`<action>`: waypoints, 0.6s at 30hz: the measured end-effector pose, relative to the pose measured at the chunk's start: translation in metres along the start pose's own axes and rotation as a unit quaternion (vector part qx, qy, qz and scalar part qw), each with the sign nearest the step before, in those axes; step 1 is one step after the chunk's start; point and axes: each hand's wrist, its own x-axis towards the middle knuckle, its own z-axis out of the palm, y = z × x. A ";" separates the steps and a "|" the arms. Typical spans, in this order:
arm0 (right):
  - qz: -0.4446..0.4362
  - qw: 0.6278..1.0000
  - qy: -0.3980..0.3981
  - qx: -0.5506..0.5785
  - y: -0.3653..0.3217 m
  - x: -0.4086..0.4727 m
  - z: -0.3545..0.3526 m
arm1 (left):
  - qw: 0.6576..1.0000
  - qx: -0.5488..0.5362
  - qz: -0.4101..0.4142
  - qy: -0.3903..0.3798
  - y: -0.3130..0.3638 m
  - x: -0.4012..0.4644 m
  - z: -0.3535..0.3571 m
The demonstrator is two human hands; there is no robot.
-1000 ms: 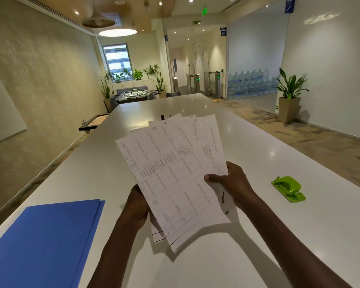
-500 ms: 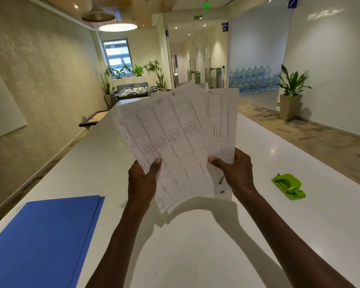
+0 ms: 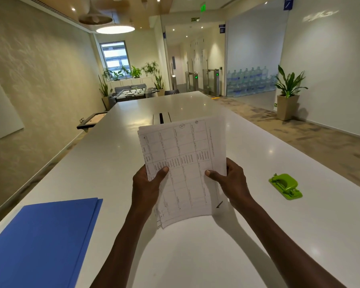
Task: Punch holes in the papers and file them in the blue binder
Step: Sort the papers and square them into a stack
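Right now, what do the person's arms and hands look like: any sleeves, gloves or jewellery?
Both forearms are bare to the frame's bottom edge, no sleeves in view. The left hand and right hand wear no gloves; no rings, watch or bracelets show. Thumbnails look short and unpainted.

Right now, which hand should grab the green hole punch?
The right hand, probably. The green hole punch sits on the table beside it, while the left hand could keep holding the papers.
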 end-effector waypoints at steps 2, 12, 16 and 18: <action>-0.014 1.000 -0.002 0.014 -0.008 0.001 0.000 | 1.000 0.000 0.009 0.006 0.005 0.002 0.000; -0.006 0.999 -0.050 -0.006 -0.014 0.002 -0.002 | 1.000 -0.027 0.011 -0.004 0.012 0.001 -0.006; -0.001 0.999 -0.052 -0.015 -0.005 -0.005 0.008 | 1.000 -0.017 -0.007 -0.017 0.001 -0.002 0.002; -0.005 0.999 -0.044 -0.012 -0.006 -0.004 0.011 | 1.000 -0.017 -0.004 -0.015 0.001 0.000 0.003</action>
